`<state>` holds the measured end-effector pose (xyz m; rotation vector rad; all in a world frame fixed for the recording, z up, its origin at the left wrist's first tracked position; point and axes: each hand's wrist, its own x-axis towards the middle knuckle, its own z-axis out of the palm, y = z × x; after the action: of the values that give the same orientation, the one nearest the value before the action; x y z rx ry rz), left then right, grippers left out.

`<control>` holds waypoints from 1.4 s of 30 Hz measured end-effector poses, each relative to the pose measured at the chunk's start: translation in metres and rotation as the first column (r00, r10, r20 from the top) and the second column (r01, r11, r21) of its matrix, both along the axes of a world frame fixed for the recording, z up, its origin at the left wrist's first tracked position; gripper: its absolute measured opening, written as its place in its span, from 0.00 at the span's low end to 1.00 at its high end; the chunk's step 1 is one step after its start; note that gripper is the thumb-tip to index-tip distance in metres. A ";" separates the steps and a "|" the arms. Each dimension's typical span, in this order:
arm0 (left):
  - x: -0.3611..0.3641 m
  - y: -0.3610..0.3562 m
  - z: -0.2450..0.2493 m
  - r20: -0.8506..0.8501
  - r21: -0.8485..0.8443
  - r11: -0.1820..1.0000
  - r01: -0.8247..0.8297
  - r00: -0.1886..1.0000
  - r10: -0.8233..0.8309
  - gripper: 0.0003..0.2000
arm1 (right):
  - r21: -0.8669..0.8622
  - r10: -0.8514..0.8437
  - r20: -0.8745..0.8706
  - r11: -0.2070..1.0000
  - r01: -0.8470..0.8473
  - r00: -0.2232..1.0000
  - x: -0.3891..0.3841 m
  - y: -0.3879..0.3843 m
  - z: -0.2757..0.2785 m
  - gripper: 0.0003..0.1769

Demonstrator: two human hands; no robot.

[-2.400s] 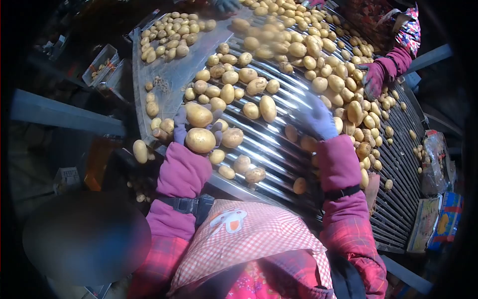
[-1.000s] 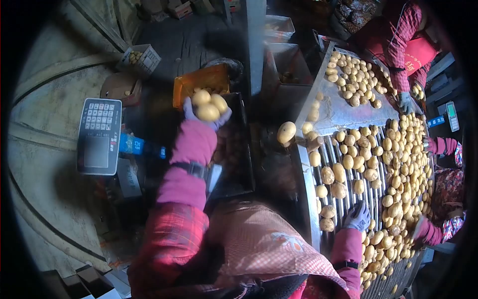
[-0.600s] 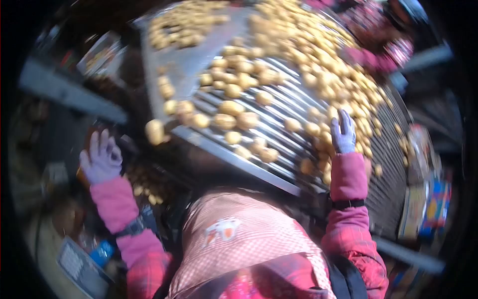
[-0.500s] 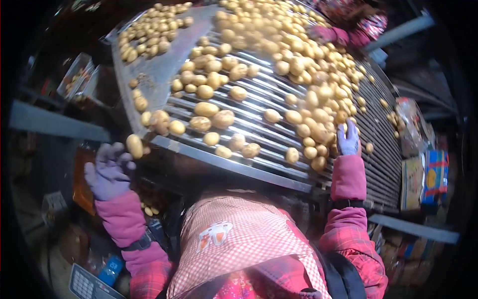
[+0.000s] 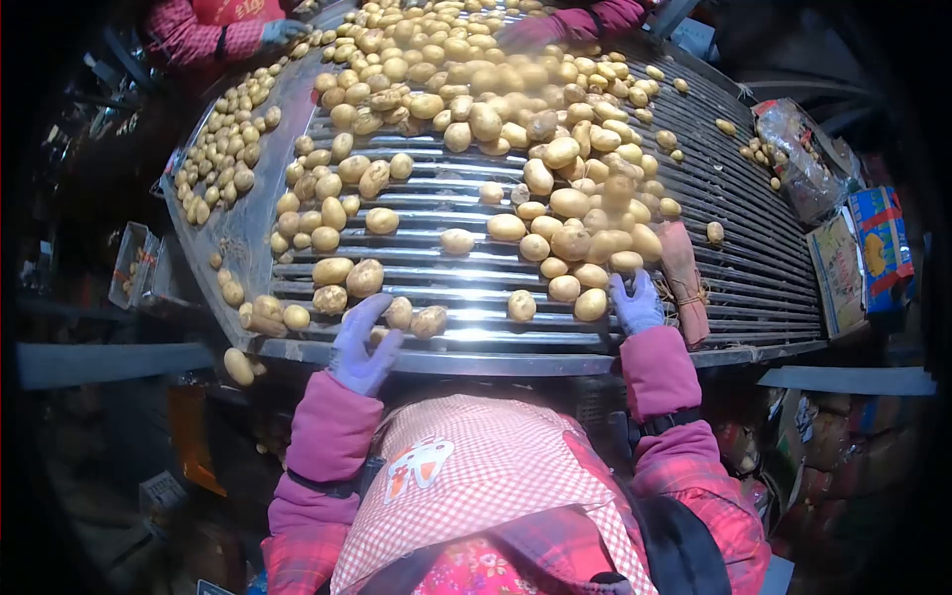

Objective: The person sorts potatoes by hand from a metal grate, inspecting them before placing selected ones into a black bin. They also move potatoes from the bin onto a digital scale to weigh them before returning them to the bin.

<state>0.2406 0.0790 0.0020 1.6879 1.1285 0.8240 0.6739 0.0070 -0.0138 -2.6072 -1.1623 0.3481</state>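
Observation:
My left hand [image 5: 362,349], in a purple glove, is at the front edge of the slatted metal rack [image 5: 436,270]. Its thumb and fingers are spread, with a small potato [image 5: 378,339] partly in the gap between them. Just beyond the fingertips lie two more potatoes [image 5: 427,321]. My right hand [image 5: 638,303], gloved alike, has its fingers apart over the slats and holds nothing visible. Beside its fingertips are a potato [image 5: 591,304] and the near end of a large potato heap [image 5: 570,203].
A pinkish bundle [image 5: 684,283] lies right of my right hand. Potatoes fill the metal side chute [image 5: 281,164], and one potato [image 5: 238,367] is at its lower end. Across the rack are a person's gloved hand [image 5: 286,31] and another person's sleeve [image 5: 595,20]. Cardboard boxes [image 5: 838,273] stand at the right.
My left hand has moved from beside the chute's lower end to the rack's front edge. My right hand has drawn back from the heap's right side. The view has turned.

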 end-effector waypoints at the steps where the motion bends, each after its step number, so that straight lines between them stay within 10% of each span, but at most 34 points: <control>1: 0.012 0.005 0.007 -0.071 0.135 0.990 0.043 0.997 -0.034 0.27 | 0.033 0.003 -0.155 0.999 0.002 0.988 -0.005 0.002 0.010 0.42; 5: 0.046 0.016 0.013 -0.456 0.355 0.882 0.308 0.881 -0.125 0.32 | 0.112 0.210 -0.085 0.973 -0.200 0.974 -0.022 0.023 -0.009 0.55; 7: 0.059 0.022 -0.002 -0.611 0.318 0.844 0.433 0.774 -0.167 0.32 | -0.157 0.043 -0.193 0.985 -0.075 0.980 -0.051 0.055 0.024 0.62; 13: 0.045 0.048 -0.035 -0.703 0.278 0.921 0.272 0.711 0.002 0.32 | 0.102 0.458 -0.414 0.882 -0.460 0.786 -0.111 0.101 -0.010 0.60; 15: 0.024 0.060 -0.037 -0.794 0.263 0.950 0.166 0.597 0.116 0.33 | 0.215 0.452 -0.686 0.875 -0.434 0.570 -0.115 0.106 0.036 0.34; 16: 0.014 0.059 -0.030 -0.800 0.281 0.951 0.125 0.579 0.160 0.32 | 0.457 0.623 -0.149 0.732 -0.505 0.768 -0.087 0.111 0.007 0.24; 18: -0.003 0.052 -0.026 -0.750 0.351 0.936 0.030 0.607 0.262 0.32 | 0.667 0.428 -0.246 0.725 -0.168 0.870 -0.012 0.112 0.002 0.20; 19: -0.010 0.048 -0.030 -0.705 0.388 0.921 -0.003 0.643 0.299 0.32 | 0.541 0.224 -0.488 0.836 0.091 0.843 0.033 0.116 -0.002 0.21; 21: -0.013 0.041 -0.037 -0.691 0.439 0.898 -0.029 0.629 0.357 0.33 | 0.382 0.160 0.166 0.899 -0.213 0.973 0.115 0.099 -0.043 0.25; 29: 0.006 0.047 -0.024 -0.729 0.454 0.885 -0.103 0.529 0.435 0.36 | 0.557 0.428 -0.264 0.799 -0.226 0.864 0.058 0.148 -0.067 0.34; 31: 0.004 0.048 -0.031 -0.715 0.451 0.885 -0.115 0.547 0.436 0.37 | 0.451 0.477 0.044 0.775 -0.444 0.878 0.011 0.160 -0.053 0.38; 42: 0.000 0.047 -0.032 -0.736 0.392 0.910 -0.134 0.547 0.398 0.37 | 0.034 0.648 0.070 0.758 -0.652 0.758 -0.131 0.218 0.015 0.44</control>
<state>0.2409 0.1263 -0.0299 2.2734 2.0214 0.3642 0.5425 0.2245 0.0008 -2.0804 -2.0551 0.3632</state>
